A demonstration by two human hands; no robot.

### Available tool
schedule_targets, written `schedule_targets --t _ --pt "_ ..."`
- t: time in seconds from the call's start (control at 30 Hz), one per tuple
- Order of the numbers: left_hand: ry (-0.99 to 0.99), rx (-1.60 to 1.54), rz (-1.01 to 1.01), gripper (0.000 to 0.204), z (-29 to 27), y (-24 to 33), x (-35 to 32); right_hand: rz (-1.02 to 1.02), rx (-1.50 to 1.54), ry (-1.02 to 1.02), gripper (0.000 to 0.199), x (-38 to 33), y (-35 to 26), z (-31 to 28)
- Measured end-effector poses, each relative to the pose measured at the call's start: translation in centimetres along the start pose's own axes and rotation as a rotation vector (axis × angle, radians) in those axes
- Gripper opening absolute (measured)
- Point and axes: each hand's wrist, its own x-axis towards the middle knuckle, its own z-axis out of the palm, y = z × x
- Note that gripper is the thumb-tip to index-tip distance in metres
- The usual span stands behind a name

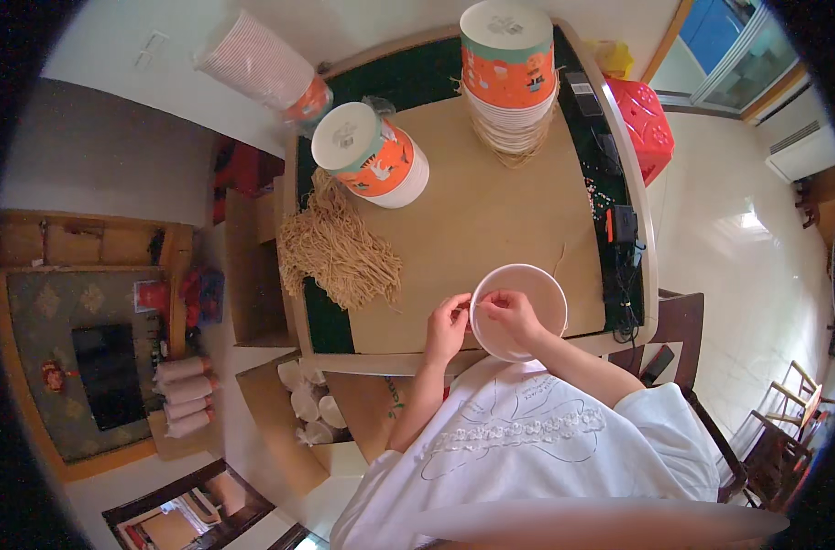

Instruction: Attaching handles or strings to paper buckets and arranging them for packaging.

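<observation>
A white paper bucket (549,316) stands near the table's front edge, its open mouth toward me. Just outside its left wall is my left hand (448,323), the fingertips pinched together by the rim. My right hand (512,314) reaches inside the mouth, thumb and finger closed near that same wall. What either pinch holds is too small to make out. Behind the bucket's right side a thin tan cord (561,260) sticks up. At the left lies a heap of loose tan cords (340,252).
An orange-and-green stack of upturned buckets (381,170) stands beyond the cord heap. Another stack (509,69), with cords hanging off it, is at the far right. A wrapped stack (262,64) leans at the far left. A black adapter (622,225) and cables line the right edge. Cartons (280,412) sit below left.
</observation>
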Motion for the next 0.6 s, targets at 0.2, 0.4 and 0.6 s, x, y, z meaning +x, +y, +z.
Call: schedule_targets --t 0.2,0.4,0.6 --pt "-0.002 0.049 0.051 0.027 -0.1 -0.4 0.1 0.013 -0.049 0.004 0.010 -0.4 -1.3 0.3" --pt "0.041 0.166 0.088 0.021 0.1 3.0 -0.1 -0.019 -0.139 0.031 0.013 -0.1 -1.0 0.1" --pt "0.077 0.421 0.262 0.005 0.4 3.8 -0.1 -0.058 -0.206 0.035 0.012 -0.6 -1.7 0.0"
